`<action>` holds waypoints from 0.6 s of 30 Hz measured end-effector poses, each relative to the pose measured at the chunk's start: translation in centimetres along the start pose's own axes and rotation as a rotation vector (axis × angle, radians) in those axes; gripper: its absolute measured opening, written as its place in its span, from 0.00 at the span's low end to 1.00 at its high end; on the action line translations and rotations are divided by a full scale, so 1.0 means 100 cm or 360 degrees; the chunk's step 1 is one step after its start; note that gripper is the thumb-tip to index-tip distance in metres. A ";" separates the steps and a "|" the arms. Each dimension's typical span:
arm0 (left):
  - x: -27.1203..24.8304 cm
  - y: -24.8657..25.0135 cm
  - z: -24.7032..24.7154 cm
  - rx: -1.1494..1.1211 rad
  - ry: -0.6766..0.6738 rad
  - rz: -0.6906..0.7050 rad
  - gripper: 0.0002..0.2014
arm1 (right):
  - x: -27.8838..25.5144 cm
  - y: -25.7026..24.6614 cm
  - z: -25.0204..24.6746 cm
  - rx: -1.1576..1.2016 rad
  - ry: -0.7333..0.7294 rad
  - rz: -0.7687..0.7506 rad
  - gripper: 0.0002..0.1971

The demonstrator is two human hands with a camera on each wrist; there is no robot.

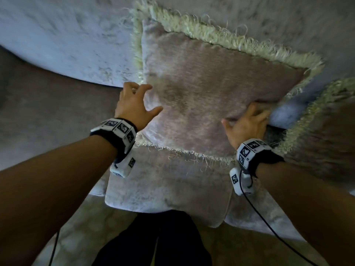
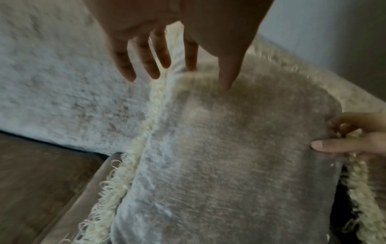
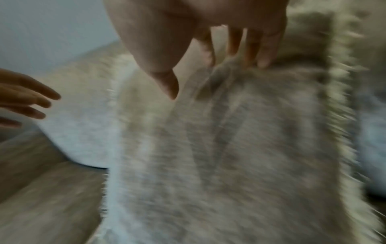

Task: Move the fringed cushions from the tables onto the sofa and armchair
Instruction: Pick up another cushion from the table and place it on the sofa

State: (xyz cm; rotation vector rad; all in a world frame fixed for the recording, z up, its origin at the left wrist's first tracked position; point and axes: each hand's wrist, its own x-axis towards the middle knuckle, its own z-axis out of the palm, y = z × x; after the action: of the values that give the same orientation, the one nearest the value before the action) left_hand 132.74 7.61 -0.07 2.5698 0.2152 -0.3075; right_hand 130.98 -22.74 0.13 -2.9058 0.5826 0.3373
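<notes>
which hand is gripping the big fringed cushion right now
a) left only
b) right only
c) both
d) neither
b: the right hand pinches the right edge of the fringed cushion, thumb on its face and fingers curled into the fringe in the left wrist view, while the left hand hovers spread open at its left edge, gripping nothing.
</notes>
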 end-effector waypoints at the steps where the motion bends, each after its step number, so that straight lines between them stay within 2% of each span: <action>1: -0.007 -0.004 -0.012 0.0022 -0.0020 -0.0037 0.32 | -0.006 -0.011 -0.009 -0.0045 0.0068 -0.0066 0.44; 4: -0.039 -0.025 -0.053 0.0074 -0.0017 -0.0118 0.29 | -0.031 -0.056 -0.037 -0.0137 0.0040 -0.0332 0.36; 9: -0.128 -0.095 -0.129 0.0085 0.0009 -0.0311 0.28 | -0.105 -0.151 -0.065 -0.0193 -0.0230 -0.0856 0.34; 14: -0.264 -0.184 -0.212 0.0044 0.0080 -0.0562 0.27 | -0.231 -0.260 -0.087 -0.0283 -0.0371 -0.1426 0.30; 18: -0.398 -0.251 -0.274 0.0007 0.0279 -0.0844 0.26 | -0.351 -0.351 -0.096 -0.0363 -0.0495 -0.1948 0.27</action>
State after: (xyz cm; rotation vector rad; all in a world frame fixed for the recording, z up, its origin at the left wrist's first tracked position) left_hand 93.87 39.67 20.65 2.5054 0.9657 -0.2705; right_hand 115.10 19.98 22.02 -2.6788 -1.2826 0.6285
